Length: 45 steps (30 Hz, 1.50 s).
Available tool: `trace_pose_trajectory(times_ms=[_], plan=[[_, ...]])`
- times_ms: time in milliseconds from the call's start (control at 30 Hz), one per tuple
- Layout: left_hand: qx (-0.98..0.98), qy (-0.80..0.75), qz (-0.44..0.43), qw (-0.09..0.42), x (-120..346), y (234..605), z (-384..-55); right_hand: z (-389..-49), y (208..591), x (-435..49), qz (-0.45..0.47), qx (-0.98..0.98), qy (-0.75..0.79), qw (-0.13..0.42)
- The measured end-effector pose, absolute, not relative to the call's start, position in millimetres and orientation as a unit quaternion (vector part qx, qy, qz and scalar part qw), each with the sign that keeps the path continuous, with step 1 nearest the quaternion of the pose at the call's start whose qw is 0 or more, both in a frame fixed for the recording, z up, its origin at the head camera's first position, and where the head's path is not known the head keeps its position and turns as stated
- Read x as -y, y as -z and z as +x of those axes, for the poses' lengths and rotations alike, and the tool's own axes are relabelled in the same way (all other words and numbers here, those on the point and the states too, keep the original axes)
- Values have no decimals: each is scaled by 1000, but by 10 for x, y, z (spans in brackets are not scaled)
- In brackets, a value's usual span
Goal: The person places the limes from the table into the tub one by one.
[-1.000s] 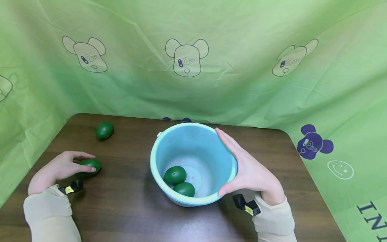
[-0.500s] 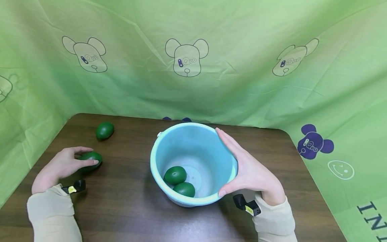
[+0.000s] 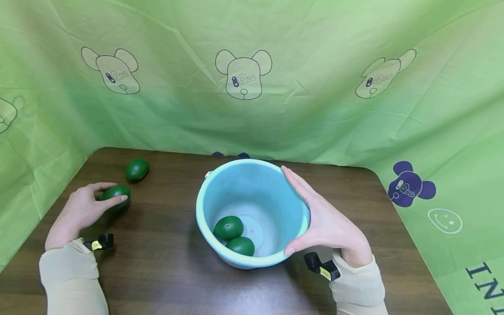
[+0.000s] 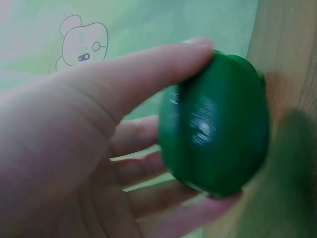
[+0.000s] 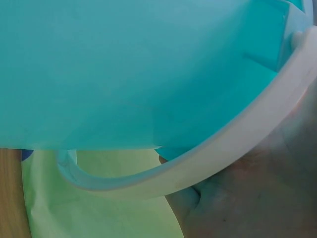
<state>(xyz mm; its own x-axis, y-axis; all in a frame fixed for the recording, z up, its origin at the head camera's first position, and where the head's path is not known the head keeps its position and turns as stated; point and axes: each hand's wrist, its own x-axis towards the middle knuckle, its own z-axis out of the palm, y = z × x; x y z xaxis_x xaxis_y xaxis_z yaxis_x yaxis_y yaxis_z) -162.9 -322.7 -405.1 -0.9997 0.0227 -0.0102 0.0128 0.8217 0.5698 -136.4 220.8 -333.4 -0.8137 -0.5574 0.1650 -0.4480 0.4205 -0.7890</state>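
On the left of the table my left hand (image 3: 84, 208) holds a dark green avocado (image 3: 118, 191), thumb on its near side and fingers on its far side. The left wrist view shows this avocado (image 4: 223, 124) large and glossy between thumb and fingers. My right hand (image 3: 327, 221) grips the light blue bucket (image 3: 256, 262) at its right side, thumb at the near rim and fingers along the far right rim. In the right wrist view, the bucket's white handle (image 5: 237, 136) passes in front of that hand. Inside the bucket lie two avocados, one (image 3: 228, 228) partly over the other (image 3: 241, 246).
Another avocado (image 3: 137, 169) lies at the back left of the brown wooden table (image 3: 157, 280), just beyond my left hand. A green printed cloth (image 3: 299, 118) hangs behind the table and along both sides.
My left hand has moved away from me across the table with the avocado, nearer the one at the back left. My right hand and the bucket stay in place.
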Motion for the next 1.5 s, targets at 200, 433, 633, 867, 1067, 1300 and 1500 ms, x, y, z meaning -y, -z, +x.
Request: trace_pose_trajectory(times_ms=[200,433,633,867,1067,1300,1500], plan=[[-940,-320,-6,-121,3205,4030,-1595,-1368,3340,-2181,-303,-835,455,66],[-918,-349,-61,-180,3171,3964,-1575,-1373,3344,-2164,-302,-832,459,69],[-905,-351,-88,-225,3102,3961,-1625,-1365,3331,-2161,-302,-834,457,67],[-876,-373,-124,-280,2975,3988,-1726,-1364,3334,-2166,-301,-835,456,66],[-846,-403,-174,-301,2856,4036,-1802,-1379,3334,-2177,-303,-839,447,61],[-781,-491,-195,-332,2662,4015,-1845,-1385,3329,-2196,-303,-839,447,63],[-766,-511,-181,-346,2523,3933,-1839,-1379,3323,-2206,-297,-841,447,66]])
